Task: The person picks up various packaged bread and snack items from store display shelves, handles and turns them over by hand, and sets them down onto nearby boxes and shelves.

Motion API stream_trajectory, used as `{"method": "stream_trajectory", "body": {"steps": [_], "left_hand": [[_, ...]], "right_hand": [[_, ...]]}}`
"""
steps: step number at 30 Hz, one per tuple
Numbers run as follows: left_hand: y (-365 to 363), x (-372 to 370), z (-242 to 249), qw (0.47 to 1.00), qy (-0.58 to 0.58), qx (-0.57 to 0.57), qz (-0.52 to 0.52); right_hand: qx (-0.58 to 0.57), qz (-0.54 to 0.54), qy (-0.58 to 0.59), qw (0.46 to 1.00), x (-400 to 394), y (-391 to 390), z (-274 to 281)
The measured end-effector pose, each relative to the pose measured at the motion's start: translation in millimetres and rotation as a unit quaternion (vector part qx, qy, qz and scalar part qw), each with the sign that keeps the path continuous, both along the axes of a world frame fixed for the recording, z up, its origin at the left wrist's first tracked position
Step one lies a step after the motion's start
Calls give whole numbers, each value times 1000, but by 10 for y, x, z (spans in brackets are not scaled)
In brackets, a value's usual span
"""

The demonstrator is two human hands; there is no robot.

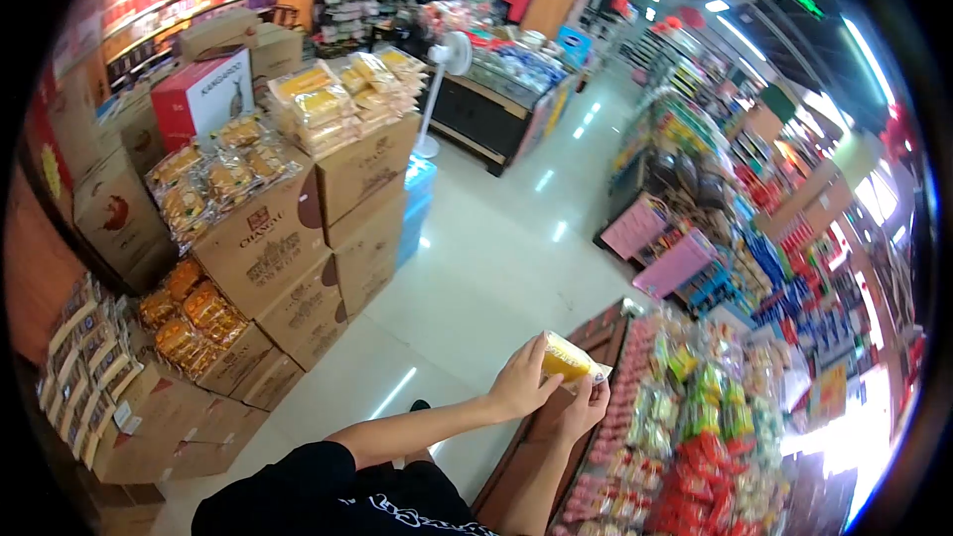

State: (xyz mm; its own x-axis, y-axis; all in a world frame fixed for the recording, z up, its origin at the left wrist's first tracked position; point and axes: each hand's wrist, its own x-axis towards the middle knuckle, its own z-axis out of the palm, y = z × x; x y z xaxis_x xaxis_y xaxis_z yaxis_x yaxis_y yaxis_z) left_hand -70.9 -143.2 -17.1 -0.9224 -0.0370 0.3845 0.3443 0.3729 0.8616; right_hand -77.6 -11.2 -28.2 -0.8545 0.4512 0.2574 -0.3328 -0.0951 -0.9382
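Note:
A small yellow-and-white packet point(568, 358) is held up between my two hands, over the aisle side of the wooden display stand. My left hand point(520, 379) grips the packet's left side with its fingers wrapped round it. At the packet's lower right end, my right hand point(584, 405) pinches it with the fingertips. Print shows on the wrapper but is too small to read. Just right of my hands, the wooden stand point(536, 427) bears rows of small packed goods, among them pink packs point(623, 382), red packs point(700, 476) and green packs point(705, 399).
Stacked cardboard cartons point(263, 248) stand on the left, topped with bagged bread point(223, 174) and yellow packets point(318, 99). A white fan point(452, 55) stands behind them by a dark counter point(476, 119). A pale shiny floor point(496, 228) runs between the stacks and the right-hand shelves.

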Motion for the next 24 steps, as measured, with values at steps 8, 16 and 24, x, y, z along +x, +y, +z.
{"method": "stream_trajectory", "body": {"steps": [8, 16, 24], "left_hand": [[-829, -814, 148, 987, -60, -15, 146], [-1564, -1406, 99, 954, -38, -60, 293], [-2587, -1668, 393, 916, 14, -62, 396]], "right_hand": [[16, 198, -20, 980, -1308, -881, -43], [-9, 373, -33, 927, -2109, -1788, -65], [26, 513, -20, 858, -2663, -2747, 176]]}}
